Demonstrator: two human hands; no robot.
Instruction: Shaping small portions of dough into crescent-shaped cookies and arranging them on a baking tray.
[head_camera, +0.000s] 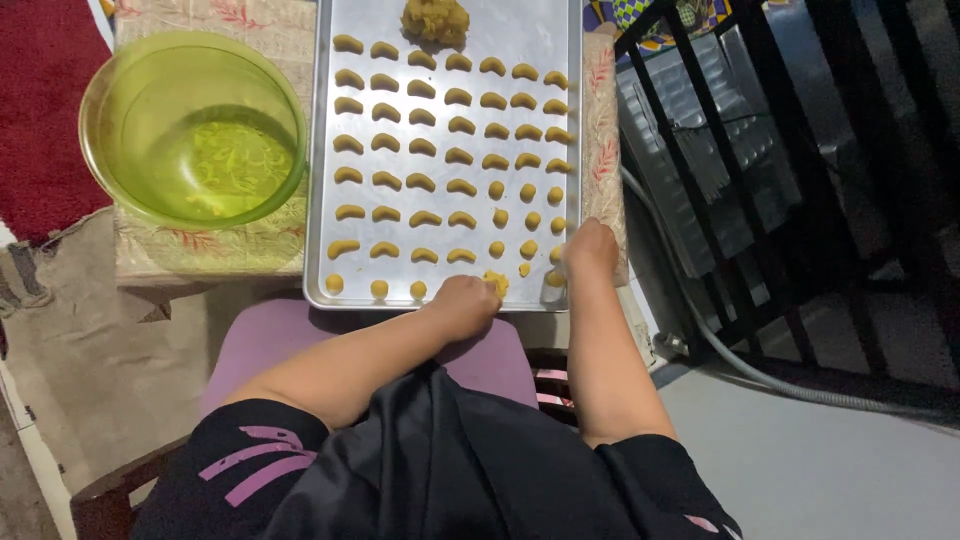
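A metal baking tray (325, 200) holds rows of small yellow crescent-shaped dough pieces (421, 147) and several small dough balls (527, 219). A lump of yellow dough (435, 20) sits at the tray's far end. My left hand (463, 303) rests at the tray's near edge, fingers closed on a small piece of dough (496, 282). My right hand (589, 250) lies at the tray's near right corner, fingers curled down by the last dough balls; whether it holds anything is hidden.
A green translucent bowl (195, 125) stands left of the tray on a patterned cloth (200, 250). A purple stool seat (270, 340) is under the tray's near edge. Black metal railing (800, 150) and a grey hose (760, 370) are on the right. A red rug (40, 110) lies far left.
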